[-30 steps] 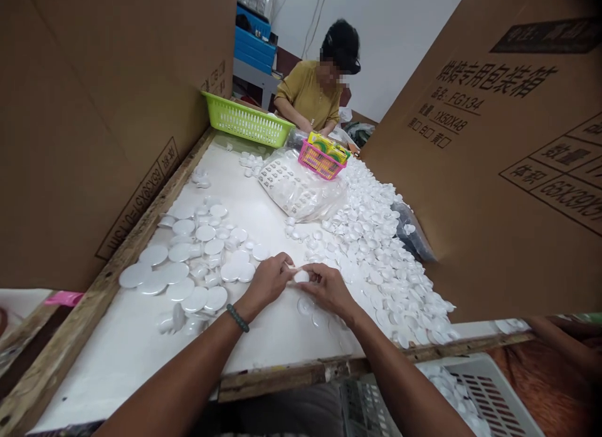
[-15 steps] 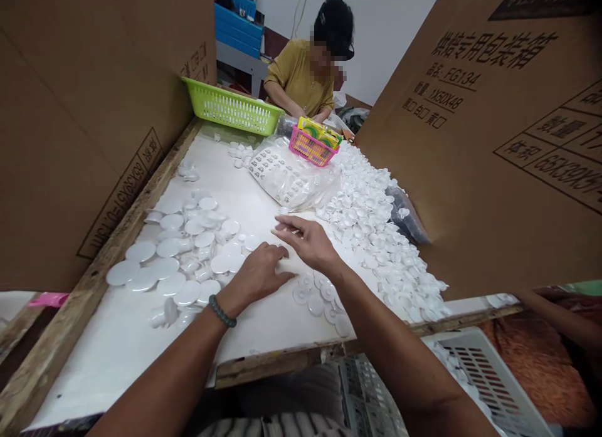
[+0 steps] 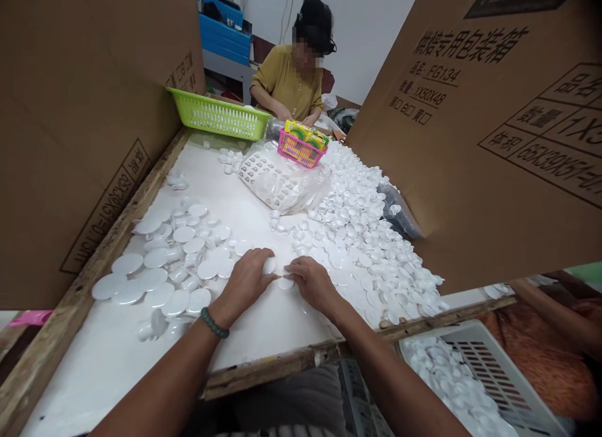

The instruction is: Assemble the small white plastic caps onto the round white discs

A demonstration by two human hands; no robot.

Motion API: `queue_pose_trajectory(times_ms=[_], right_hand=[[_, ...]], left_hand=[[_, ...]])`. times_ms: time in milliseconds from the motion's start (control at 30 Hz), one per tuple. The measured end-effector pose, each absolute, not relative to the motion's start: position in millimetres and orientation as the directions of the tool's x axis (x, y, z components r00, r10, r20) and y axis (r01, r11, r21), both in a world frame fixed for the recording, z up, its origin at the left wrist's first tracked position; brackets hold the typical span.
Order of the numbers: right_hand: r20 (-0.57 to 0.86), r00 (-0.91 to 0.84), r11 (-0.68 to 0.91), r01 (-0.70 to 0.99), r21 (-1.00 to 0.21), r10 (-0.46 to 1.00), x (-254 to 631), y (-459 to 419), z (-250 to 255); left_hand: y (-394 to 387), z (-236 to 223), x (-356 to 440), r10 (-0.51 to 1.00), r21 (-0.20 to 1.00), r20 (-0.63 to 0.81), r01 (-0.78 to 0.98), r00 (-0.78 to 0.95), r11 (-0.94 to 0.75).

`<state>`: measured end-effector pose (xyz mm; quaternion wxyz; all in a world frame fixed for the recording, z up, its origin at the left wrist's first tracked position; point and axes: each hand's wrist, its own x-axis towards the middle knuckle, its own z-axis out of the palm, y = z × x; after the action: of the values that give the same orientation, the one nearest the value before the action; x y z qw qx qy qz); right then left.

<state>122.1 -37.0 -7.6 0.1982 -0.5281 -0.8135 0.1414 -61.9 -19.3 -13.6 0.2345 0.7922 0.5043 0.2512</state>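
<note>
My left hand (image 3: pixel 247 277) is closed around a round white plastic disc (image 3: pixel 269 265), which shows between its thumb and fingers. Close beside it, my right hand (image 3: pixel 311 283) pinches thumb and fingers together; what lies in that pinch is too small to make out. Just below both sets of fingertips is another white disc (image 3: pixel 285 283), and I cannot tell whether a hand touches it. Larger glossy white discs (image 3: pixel 176 302) lie loosely piled left of my left hand. To the right of my right hand spreads a heap of smaller white pieces (image 3: pixel 362 227).
A clear bag (image 3: pixel 277 180) and a pink basket (image 3: pixel 301 150) with yellow packets stand mid-table, a green basket (image 3: pixel 221 118) behind. Cardboard walls (image 3: pixel 493 173) flank the wood-edged table (image 3: pixel 277 367). A grey crate (image 3: pixel 508 380) sits below right. A co-worker (image 3: pixel 291 79) works opposite; another person's arm (image 3: pixel 550 311) shows at right.
My hands have come together side by side, the right one lower and closed into a pinch. A disc now shows in my left hand. The discs lying under my right forearm are pushed toward the right-hand heap.
</note>
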Motion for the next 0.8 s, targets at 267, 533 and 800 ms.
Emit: queue_pose_trajectory(times_ms=[267, 533, 800], right_hand=[[0.17, -0.379, 0.412, 0.775, -0.479, 0.91, 114, -35, -5], [0.257, -0.257, 0.347, 0.842, -0.413, 0.931, 134, -32, -3], [0.243, -0.236, 0.314, 0.878, -0.362, 0.941, 141, -9, 1]], left_hand=[[-12, -19, -59, 0.95, 0.98, 0.036, 0.175, 0.31, -0.094], [-18, -10, -63, 0.919, 0.545, 0.368, 0.768, 0.14, -0.335], [-18, -10, -67, 0.919, 0.283, 0.386, 0.939, 0.077, -0.198]])
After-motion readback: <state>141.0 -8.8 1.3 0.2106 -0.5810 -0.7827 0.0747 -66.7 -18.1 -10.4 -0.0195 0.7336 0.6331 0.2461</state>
